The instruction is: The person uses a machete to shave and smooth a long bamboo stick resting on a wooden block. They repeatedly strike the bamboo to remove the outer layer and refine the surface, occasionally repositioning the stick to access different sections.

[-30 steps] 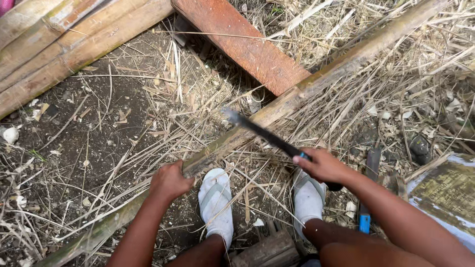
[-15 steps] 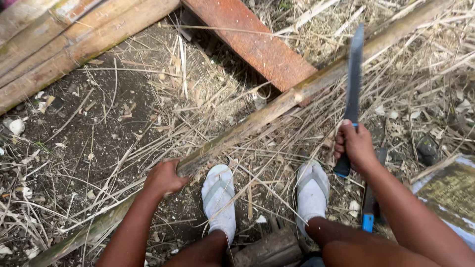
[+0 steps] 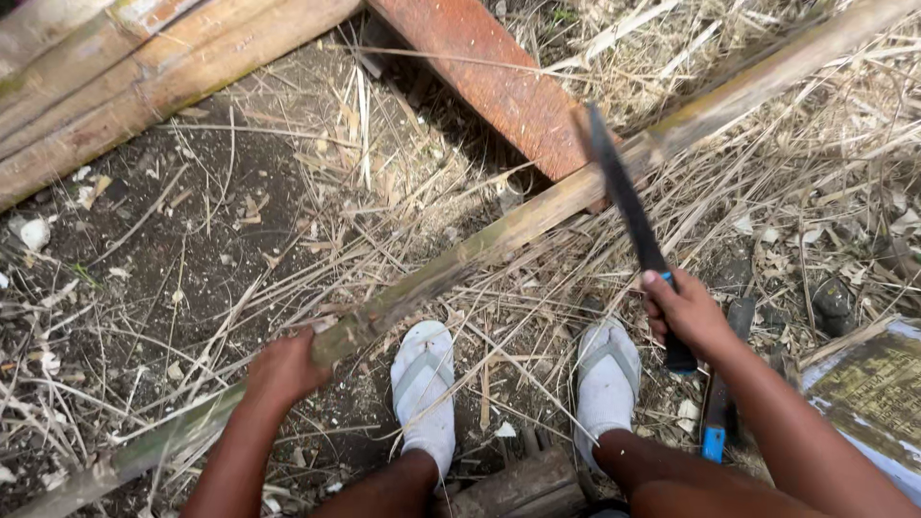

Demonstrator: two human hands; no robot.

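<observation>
Both hands closed: left hand [image 3: 284, 367] grips bamboo pole [image 3: 537, 213] (lying diagonally), right hand [image 3: 686, 313] grips machete [image 3: 624, 197], blade over pole.

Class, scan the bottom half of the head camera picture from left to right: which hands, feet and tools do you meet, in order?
Left hand gripping the bamboo pole → left foot in white sandal → right foot in white sandal → right hand on the machete grip → blue-handled tool on the ground.

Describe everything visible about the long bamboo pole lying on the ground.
The bamboo pole is long, straight, weathered tan with greenish patches. It lies diagonally from lower left to upper right on dry straw and dirt. The left hand grips it near its lower end; the machete in the right hand crosses it around the middle.
</observation>
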